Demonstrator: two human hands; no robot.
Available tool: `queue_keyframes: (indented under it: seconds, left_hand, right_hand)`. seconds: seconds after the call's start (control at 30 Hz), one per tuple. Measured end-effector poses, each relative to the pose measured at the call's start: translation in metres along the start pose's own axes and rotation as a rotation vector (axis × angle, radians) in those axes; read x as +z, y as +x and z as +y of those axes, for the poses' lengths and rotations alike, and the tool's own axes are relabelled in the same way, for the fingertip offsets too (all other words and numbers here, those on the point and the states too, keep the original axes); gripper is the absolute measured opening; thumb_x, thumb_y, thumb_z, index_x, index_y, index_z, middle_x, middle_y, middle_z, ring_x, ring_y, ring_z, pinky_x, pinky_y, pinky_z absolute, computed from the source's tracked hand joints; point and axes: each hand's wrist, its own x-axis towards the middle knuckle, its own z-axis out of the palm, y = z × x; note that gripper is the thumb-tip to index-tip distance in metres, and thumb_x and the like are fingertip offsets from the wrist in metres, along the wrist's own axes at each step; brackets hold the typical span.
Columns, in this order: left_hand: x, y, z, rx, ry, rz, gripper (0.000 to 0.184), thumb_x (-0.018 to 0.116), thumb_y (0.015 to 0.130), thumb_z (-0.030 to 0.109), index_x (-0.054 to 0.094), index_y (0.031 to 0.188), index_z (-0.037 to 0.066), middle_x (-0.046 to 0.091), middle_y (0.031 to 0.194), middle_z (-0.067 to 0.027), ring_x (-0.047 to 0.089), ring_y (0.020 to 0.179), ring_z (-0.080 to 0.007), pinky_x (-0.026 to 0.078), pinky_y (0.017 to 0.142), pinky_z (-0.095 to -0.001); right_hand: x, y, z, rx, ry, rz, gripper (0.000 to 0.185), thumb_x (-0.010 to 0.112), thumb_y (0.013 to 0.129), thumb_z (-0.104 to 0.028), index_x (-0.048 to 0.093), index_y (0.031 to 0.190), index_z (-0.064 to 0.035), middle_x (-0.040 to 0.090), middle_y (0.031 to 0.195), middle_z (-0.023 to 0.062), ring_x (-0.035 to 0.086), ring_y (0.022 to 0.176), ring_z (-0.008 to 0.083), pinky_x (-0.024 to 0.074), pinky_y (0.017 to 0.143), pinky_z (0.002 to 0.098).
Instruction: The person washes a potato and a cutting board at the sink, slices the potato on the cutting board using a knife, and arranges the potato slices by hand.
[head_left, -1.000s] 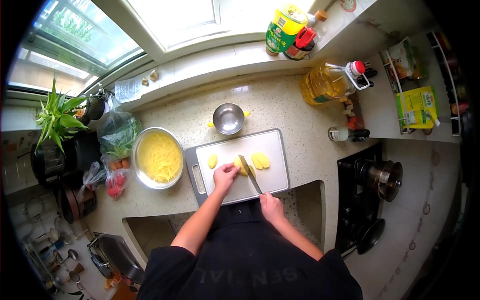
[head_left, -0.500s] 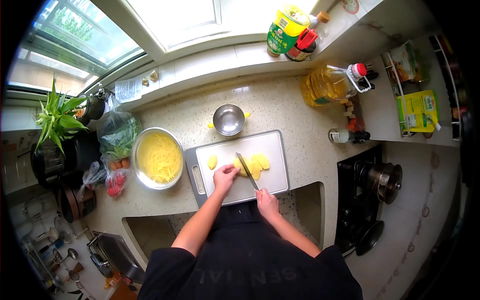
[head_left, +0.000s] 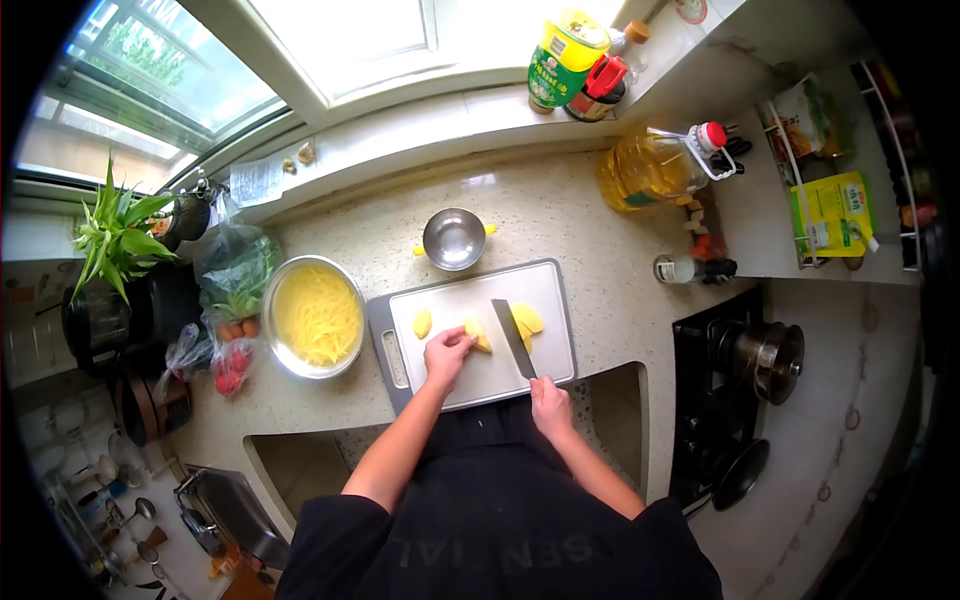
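My left hand [head_left: 448, 357] pinches a yellow potato piece [head_left: 478, 337] against the white, grey-edged cutting board [head_left: 425, 298]. My right hand [head_left: 551, 404] grips the handle of a kitchen knife [head_left: 513, 338], its blade angled away from me. Just right of the blade lie several potato slices [head_left: 528, 319], partly covered by it. A gap of bare board separates the blade from the held piece. Another single slice [head_left: 422, 323] rests near the board's left side.
A metal bowl of yellow shreds [head_left: 320, 315] stands left of the board. Beyond the board is a small steel bowl with yellow handles [head_left: 454, 239]. Bagged greens [head_left: 240, 275] sit far left, an oil bottle [head_left: 655, 170] back right, a stove [head_left: 710, 400] at right.
The knife has moved right, away from the potato piece in my left hand, with slices now beside its blade. My right hand shifted right with it; my left hand stays nearly in place.
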Motion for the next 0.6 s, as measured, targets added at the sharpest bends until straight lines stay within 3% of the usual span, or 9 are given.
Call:
queue_keyframes:
  seconds: [0.17,0.6]
  left_hand:
    - [0.001,0.003,-0.005,0.029,-0.024,0.014,0.038,0.082,0.084,0.01,0.069,0.117,-0.004,0.073,0.1,-0.01,0.067,0.082,-0.0122,0.055,0.072,-0.0242]
    - [0.001,0.006,-0.009,0.043,0.012,0.041,0.038,0.083,0.083,0.012,0.07,0.115,-0.004,0.074,0.097,-0.0092,0.066,0.079,-0.0108,0.055,0.069,-0.0236]
  right_hand:
    - [0.0,-0.014,-0.008,-0.083,0.062,-0.023,0.035,0.05,0.104,-0.038,0.058,0.094,-0.0051,0.063,0.073,0.0251,0.063,0.073,0.0483,0.048,0.062,0.0559]
    - [0.007,-0.019,-0.011,-0.084,0.006,-0.04,0.035,0.052,0.102,-0.039,0.057,0.093,-0.0061,0.065,0.072,0.023,0.065,0.071,0.0466,0.05,0.062,0.0564]
